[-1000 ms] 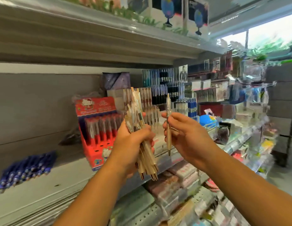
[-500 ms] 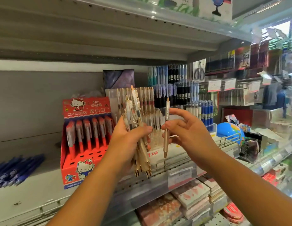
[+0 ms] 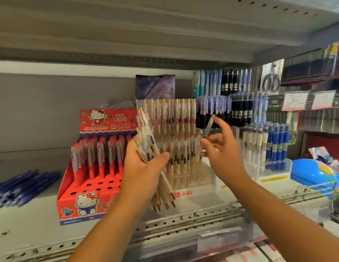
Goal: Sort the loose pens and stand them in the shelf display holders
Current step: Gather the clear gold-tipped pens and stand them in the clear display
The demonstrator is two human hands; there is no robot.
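A single beige pen (image 3: pixel 208 126) tilts in front of the clear display holder (image 3: pixel 203 179), pinched by the right hand (image 3: pixel 222 150) with its other fingers spread. The left hand (image 3: pixel 144 168) grips a bundle of beige pens (image 3: pixel 165 188). A red Hello Kitty pen box (image 3: pixel 85 202) stands just left.

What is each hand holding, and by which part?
Left hand grips a bundle of beige pens around their middles. Right hand pinches one pen by its lower half.

Blue globe (image 3: pixel 312 174), hanging scissors (image 3: pixel 271 82), price tags (image 3: pixel 294 101), purple box (image 3: pixel 155 86)
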